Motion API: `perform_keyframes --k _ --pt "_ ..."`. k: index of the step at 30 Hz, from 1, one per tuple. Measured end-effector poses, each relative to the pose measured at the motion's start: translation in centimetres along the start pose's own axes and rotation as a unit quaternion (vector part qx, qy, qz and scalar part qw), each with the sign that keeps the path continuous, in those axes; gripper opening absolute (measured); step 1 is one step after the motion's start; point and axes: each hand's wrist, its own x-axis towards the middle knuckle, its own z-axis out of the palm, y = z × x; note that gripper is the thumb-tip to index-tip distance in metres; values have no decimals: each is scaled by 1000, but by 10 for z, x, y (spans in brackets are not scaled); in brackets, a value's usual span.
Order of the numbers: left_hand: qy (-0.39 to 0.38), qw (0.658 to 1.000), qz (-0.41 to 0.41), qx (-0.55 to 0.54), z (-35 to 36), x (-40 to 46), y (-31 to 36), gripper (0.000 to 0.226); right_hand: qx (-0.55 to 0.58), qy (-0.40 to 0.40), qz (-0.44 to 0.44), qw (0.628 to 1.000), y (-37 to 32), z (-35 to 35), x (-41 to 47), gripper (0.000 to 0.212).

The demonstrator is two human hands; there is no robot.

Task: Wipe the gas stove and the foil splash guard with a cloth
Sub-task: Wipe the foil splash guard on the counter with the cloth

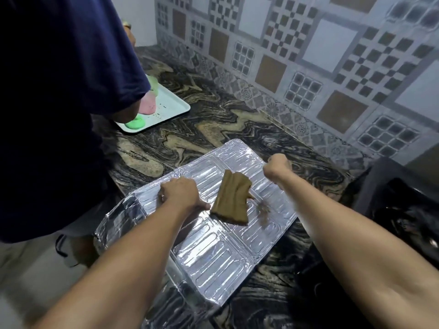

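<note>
So the foil guard (pixel 213 252) is lying flat on the tabletop (pixel 209 124), running from right under my forearms out past both hands, with its near-left panel bent and hanging off the edge. I'd guess it's super light and floppy: it'll skid or crumple if you push hard, and those embossed ribs will catch a cloth. Best bet is pinning it down flat with a palm and holding an edge, not lifting it by a corner.

The left hand (pixel 180 193) is spread flat, palm down, pressing on the foil. The cloth (pixel 231 200), a brown folded rag, soft and limp, lies loose on the foil between the two hands, just beside the left thumb, with nobody holding it. The right hand (pixel 278 168) is curled closed at the far right edge of the foil and looks like it's pinching that edge, though I can't see the fingers well.

The stove (pixel 403 210) is off to the right of the right hand, dark and mostly cut off.

Beyond the left hand there's another person in a navy shirt (pixel 59 91) and a tray (pixel 171 100).
</note>
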Motion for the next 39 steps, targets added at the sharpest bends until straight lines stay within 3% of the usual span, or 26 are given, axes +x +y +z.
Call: perform_keyframes --k 3,5,7,10,13,18,21,26,29,31,35,39 --pt "-5 1000 -3 0 -1 2 0 101 -1 3 -112 994 -11 17 -12 39" --pt "-6 1000 -1 1 -1 2 1 101 -11 -40 -196 980 -17 40 -31 39" --pt "-4 1000 1 6 -1 3 1 100 -86 -88 -246 962 -15 69 -47 41" --pt "-13 1000 8 13 -3 4 0 95 -211 -141 -269 929 1 107 -55 70" --pt "-33 999 18 18 -4 7 -5 88 -229 -127 -329 907 10 118 -44 68" --pt "-29 999 25 38 -3 12 -9 85 -181 -147 -500 834 -7 115 -20 62" --pt "-18 999 24 44 -1 13 -9 86 -196 -128 -527 817 -9 116 -5 66" --pt "-26 999 8 29 -2 12 -8 91 -216 -108 -425 872 1 111 21 62" --pt "-39 999 0 21 -4 11 -6 91 -183 -76 -272 942 18 105 34 66" --pt "-44 999 -5 19 -6 9 -7 92 -164 -53 -176 969 34 101 29 70" --pt "-37 999 -7 15 -7 4 -6 93 -142 -30 -19 989 55 95 4 73" --pt "-22 1000 14 9 -4 2 -9 91 -95 -46 84 991 63 93 -17 75"
